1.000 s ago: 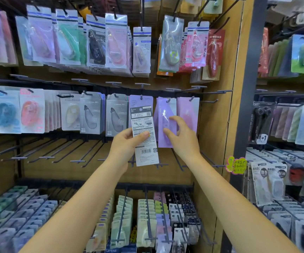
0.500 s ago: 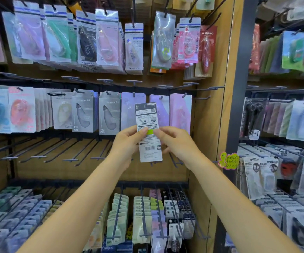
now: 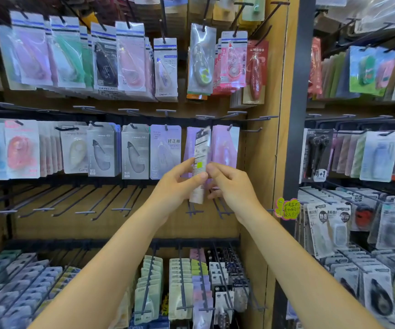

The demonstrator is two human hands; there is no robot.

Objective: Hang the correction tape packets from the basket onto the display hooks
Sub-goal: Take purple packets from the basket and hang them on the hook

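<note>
A correction tape packet [image 3: 200,150] with a white printed back and a green sticker is held upright and turned nearly edge-on, blurred by motion. My left hand [image 3: 177,184] pinches its left side and my right hand [image 3: 229,186] pinches its right side, at the packet's middle. It is in front of the middle row of hooks, between a lavender packet [image 3: 165,150] and a pink packet [image 3: 225,148] hanging there; a purple packet [image 3: 190,146] hangs right behind it. The basket is out of view.
Rows of packets fill the upper hooks [image 3: 130,58]. A row of bare black hooks [image 3: 73,200] juts out below the middle row. More stock hangs at the bottom [image 3: 182,281]. A wooden panel [image 3: 263,162] and dark post [image 3: 296,115] bound the right; another rack [image 3: 358,210] follows.
The packet moved right from the lavender packet's hook and turned from flat-on to nearly edge-on. My right hand left the purple packet and took hold of the held packet.
</note>
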